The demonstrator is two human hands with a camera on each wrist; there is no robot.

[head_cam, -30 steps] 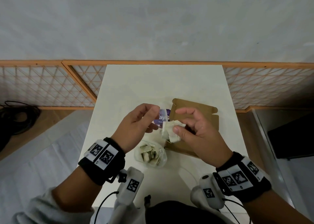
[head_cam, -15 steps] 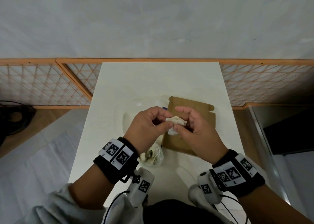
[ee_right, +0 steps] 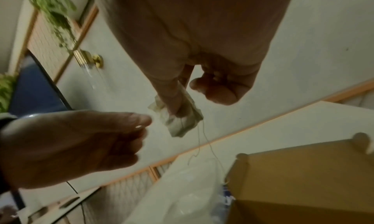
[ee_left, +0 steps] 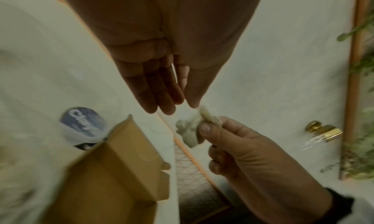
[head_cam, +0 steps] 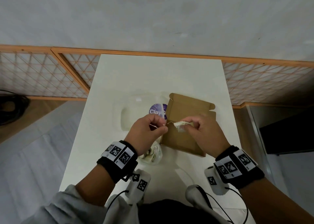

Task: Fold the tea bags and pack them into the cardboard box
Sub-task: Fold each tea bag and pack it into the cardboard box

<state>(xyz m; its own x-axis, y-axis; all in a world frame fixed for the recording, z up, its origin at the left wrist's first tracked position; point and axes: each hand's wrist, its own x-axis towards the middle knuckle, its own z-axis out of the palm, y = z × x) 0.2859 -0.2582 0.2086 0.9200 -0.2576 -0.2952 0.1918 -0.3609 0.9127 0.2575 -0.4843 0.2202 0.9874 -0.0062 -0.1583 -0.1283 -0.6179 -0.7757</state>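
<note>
Half a second ago both hands met on the tea bag; now they have drawn apart, and a thin string (head_cam: pixel 169 122) is stretched between them.

Nearest the person, just behind the left wrist, a clear plastic bag (head_cam: pixel 153 153) of loose tea bags lies on the white table (head_cam: pixel 108 91).

Above it the left hand (head_cam: pixel 147 132) is curled, thumb and forefinger pinching the end of the string; this grip is closed on the string alone and does not touch the bag itself. To its right, with a small gap between, the right hand (head_cam: pixel 206 133) holds the tea bag (head_cam: pixel 181 124) pinched between thumb and fingertips, the other fingers curled in. The tea bag is pale, crumpled and partly folded, and sticks out of the right grip toward the left hand. From the right wrist view, loose loops of string hang down from the tea bag (ee_right: pixel 183 122).

Both hands hover over the near left part of the cardboard box (head_cam: pixel 188 121), which lies on the table under and beyond the right grip, its lid flap standing open at the far side. The tea bag is above the box, not inside it.

Beyond the left grip, touching the box's left edge, lies a round purple label (head_cam: pixel 158 110) with white lettering.
</note>
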